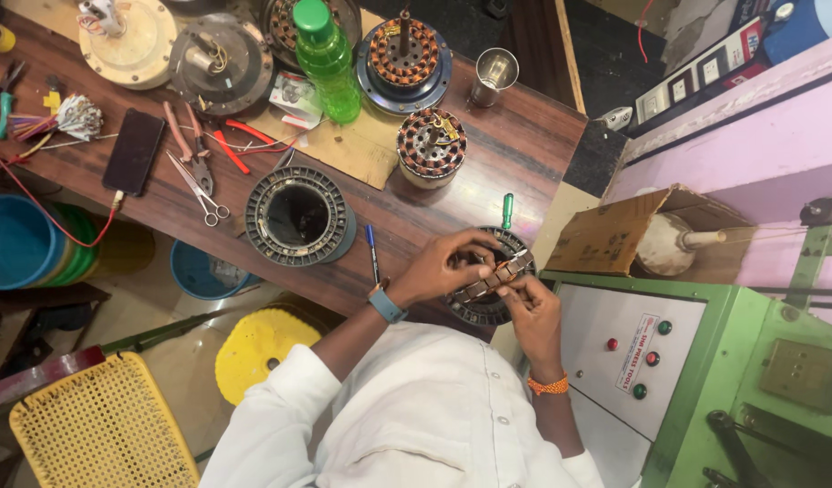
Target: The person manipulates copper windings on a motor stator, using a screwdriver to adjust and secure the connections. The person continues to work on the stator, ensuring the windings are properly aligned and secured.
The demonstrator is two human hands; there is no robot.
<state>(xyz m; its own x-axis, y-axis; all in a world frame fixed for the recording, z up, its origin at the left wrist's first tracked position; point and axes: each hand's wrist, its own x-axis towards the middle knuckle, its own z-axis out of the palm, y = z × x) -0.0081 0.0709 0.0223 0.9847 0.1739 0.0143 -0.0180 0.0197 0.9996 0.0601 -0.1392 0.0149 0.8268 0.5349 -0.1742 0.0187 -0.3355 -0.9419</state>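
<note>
Holding item: a strip of copper-and-grey pieces (495,277), long axis running from 8 o'clock up to 2 o'clock, over the dark ring-shaped stator (488,309) at the table's (524,145) near edge. My left hand (443,267) pinches its upper side, fingers closed; my right hand (529,307) grips from 5 o'clock, equally near. Blue pen (371,253) at 9 o'clock, green-handled screwdriver (506,211) at 12.

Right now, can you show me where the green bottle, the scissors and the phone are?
green bottle (330,68), head view, on the middle of its body.
scissors (202,192), head view, on the blades near the pivot.
phone (134,151), head view, on the middle of its dark screen.
</note>
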